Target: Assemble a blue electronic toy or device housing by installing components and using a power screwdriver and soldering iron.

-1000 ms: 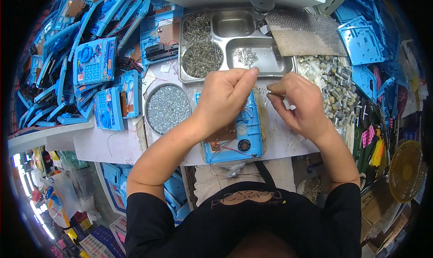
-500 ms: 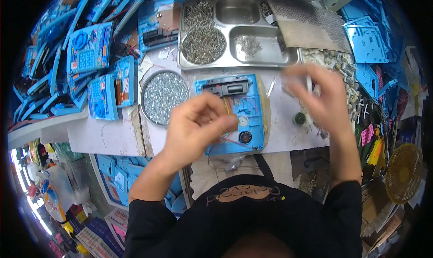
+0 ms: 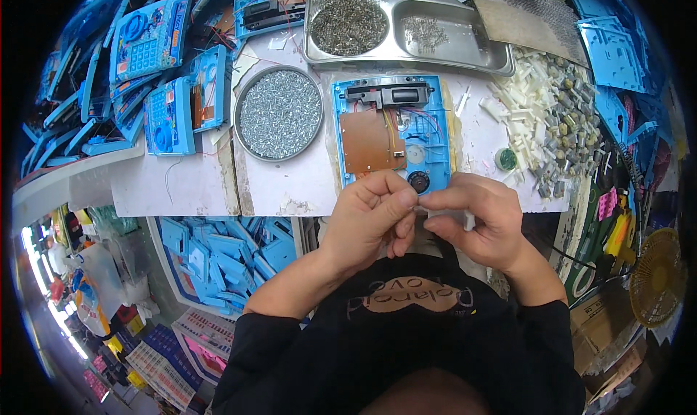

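Note:
My left hand (image 3: pixel 374 215) is closed in a pinch over the near edge of a blue plastic housing (image 3: pixel 438 165); what its fingertips hold is too small to make out. Fingertip to fingertip with it, my right hand (image 3: pixel 483 215) is closed too, and a small white plastic part (image 3: pixel 468 220) pokes out between its fingers. The housing lies open on the table, with a brown circuit board (image 3: pixel 372 141), a black battery compartment (image 3: pixel 385 96), thin wires and a round black speaker (image 3: pixel 418 182) inside.
A round tray of small metal pieces (image 3: pixel 279 114) stands left of the housing. Behind is a steel compartment tray (image 3: pixel 501 63) with small metal parts. White plastic parts (image 3: pixel 519 88) and small motor-like parts (image 3: pixel 570 114) are heaped at right. Blue housings (image 3: pixel 149 38) pile up at left.
Both hands have come together nearer my body, the right one from beside the white parts heap with a white part in it. The brown circuit board now shows in the housing.

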Action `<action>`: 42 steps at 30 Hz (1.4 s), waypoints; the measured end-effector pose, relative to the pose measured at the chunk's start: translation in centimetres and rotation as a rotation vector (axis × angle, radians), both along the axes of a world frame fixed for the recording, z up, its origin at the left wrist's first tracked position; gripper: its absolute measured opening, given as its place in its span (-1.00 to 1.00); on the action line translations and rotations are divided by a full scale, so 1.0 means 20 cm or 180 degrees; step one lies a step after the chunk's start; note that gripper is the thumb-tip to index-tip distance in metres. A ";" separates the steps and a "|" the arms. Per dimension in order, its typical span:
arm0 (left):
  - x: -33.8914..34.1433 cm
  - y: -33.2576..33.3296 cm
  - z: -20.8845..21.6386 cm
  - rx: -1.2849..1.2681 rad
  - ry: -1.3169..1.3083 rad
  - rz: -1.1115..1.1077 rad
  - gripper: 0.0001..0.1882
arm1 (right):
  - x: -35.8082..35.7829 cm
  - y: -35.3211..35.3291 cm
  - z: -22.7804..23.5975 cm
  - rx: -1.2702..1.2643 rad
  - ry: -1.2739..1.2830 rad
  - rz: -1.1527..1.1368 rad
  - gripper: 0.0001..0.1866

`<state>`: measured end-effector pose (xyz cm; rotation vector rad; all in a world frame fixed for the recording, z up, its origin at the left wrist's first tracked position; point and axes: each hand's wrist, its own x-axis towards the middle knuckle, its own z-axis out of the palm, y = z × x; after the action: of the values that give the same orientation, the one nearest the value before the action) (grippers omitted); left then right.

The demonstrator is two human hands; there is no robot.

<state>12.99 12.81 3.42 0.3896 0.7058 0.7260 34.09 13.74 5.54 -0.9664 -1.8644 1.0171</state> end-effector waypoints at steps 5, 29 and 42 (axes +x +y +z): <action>0.00 0.00 0.04 -0.0173 -0.0094 -0.0136 -0.73 | -0.03 -0.05 -0.07 -0.0535 0.0330 -0.0254 -0.66; 0.20 0.45 0.03 0.5511 0.4288 -0.2142 -0.92 | 0.38 -0.23 -0.22 -0.3009 0.2893 -0.0186 -0.58; 0.30 0.48 0.08 0.5976 0.4284 -0.2341 -0.91 | 0.41 -0.11 -0.08 -0.2183 0.0869 -0.0990 -0.62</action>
<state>18.90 22.38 5.01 2.8581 0.7731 0.0747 42.28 11.51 3.97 -1.3700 -1.0984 1.5365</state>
